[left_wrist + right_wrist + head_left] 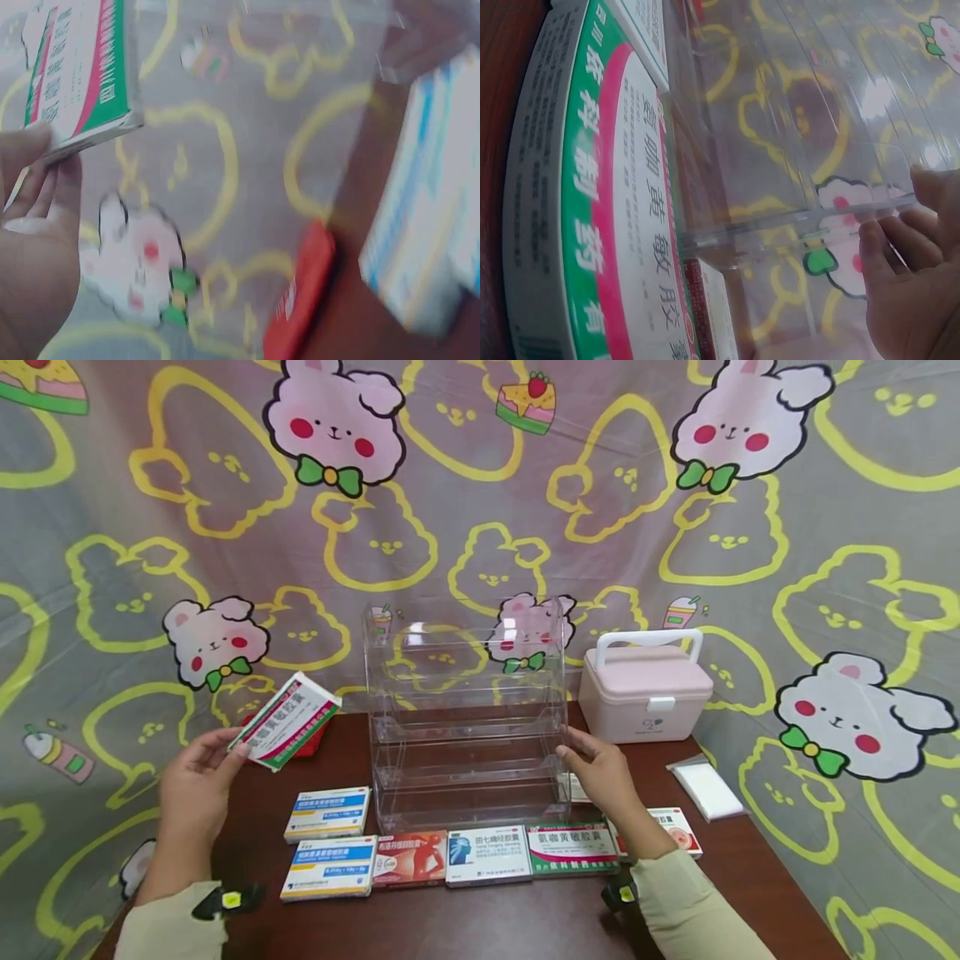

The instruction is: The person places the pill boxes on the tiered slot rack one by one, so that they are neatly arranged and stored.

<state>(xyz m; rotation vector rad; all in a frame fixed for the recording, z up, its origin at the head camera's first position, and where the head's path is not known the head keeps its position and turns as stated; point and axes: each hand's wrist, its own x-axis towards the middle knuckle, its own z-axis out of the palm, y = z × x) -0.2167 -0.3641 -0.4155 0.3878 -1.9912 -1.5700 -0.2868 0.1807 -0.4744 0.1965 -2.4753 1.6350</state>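
At the left of the head view, the left hand [197, 783] pinches a green-and-white medicine box [287, 724] by its lower-left end, thumb on the printed face, fingers behind, the rest jutting up and right beyond them. Right of centre, the right hand [606, 770] holds the side edge of a clear tiered rack [468, 772] between thumb and fingers, above a row of boxes [489, 856] at lower middle.

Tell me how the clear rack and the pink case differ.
The clear rack is see-through, while the pink case is opaque. The rack has open tiers; the case has a closed lid. The right hand holds the rack, not the case. Both stand on the table.
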